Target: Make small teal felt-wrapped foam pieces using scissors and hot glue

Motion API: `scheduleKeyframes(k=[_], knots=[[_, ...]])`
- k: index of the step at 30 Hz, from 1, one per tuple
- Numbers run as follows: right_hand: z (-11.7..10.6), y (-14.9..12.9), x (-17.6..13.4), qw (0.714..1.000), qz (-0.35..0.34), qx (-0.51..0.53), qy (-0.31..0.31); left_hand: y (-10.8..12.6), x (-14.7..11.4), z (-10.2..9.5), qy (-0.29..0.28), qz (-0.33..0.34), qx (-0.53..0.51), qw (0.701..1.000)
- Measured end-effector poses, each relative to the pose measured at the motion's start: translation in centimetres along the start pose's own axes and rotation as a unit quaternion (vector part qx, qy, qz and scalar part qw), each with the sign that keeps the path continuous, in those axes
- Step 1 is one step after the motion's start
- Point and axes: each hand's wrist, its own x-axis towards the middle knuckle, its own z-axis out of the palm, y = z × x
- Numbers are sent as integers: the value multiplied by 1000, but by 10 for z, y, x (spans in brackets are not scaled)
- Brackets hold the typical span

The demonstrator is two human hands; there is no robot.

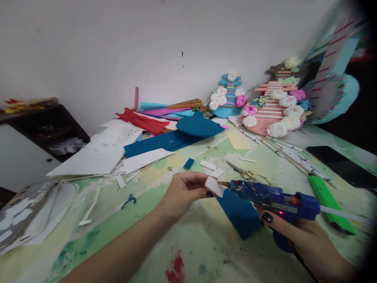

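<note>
Between thumb and fingers, my left hand pinches a small white foam block. My right hand is wrapped round the handle of a blue hot glue gun, its red light lit and a clear glue stick jutting from the back. The nozzle tip is at the right edge of the white block; whether it touches cannot be made out. Beneath the gun lies a blue paper piece. Just beyond my hands are gold-handled scissors, more white blocks and a small blue-covered block.
Blue paper, red crepe paper and white foam sheets lie at the back and left. Flower-decorated guitar shapes lean against the wall. A green cutter, a black phone and several thin sticks lie right.
</note>
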Motion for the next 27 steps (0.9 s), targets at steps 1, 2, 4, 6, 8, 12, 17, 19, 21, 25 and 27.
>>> scheduleKeyframes(k=[1,2,4,6,8,12,17,19,21,25,27], knots=[[0,0,0,1000,-1,-3,-2,0,0,0,2,2,-4,1000],[-1,1,1,1000,-4,-7,-6,1,0,0,3,3,-8,1000],[-3,4,1,1000,-9,-15,-15,3,0,0,6,4,-14,1000],[-4,5,0,1000,3,-19,-11,4,0,0,10,7,-20,1000],[-3,3,0,1000,9,-22,0,5,0,0,14,13,-24,1000],[-3,-1,2,999,-49,-23,-2,5,0,-1,8,31,-27,999],[-5,3,5,998,-54,-19,-35,4,0,-3,9,37,-31,999],[-5,3,5,998,-51,-7,-47,4,1,-4,10,40,-31,999],[-5,3,5,998,-49,-2,-49,3,2,-5,12,43,-31,999],[-4,1,5,998,-50,-26,-28,1,3,-6,17,48,-35,998],[-2,1,3,998,-41,-36,-13,1,2,-6,19,48,-38,998]])
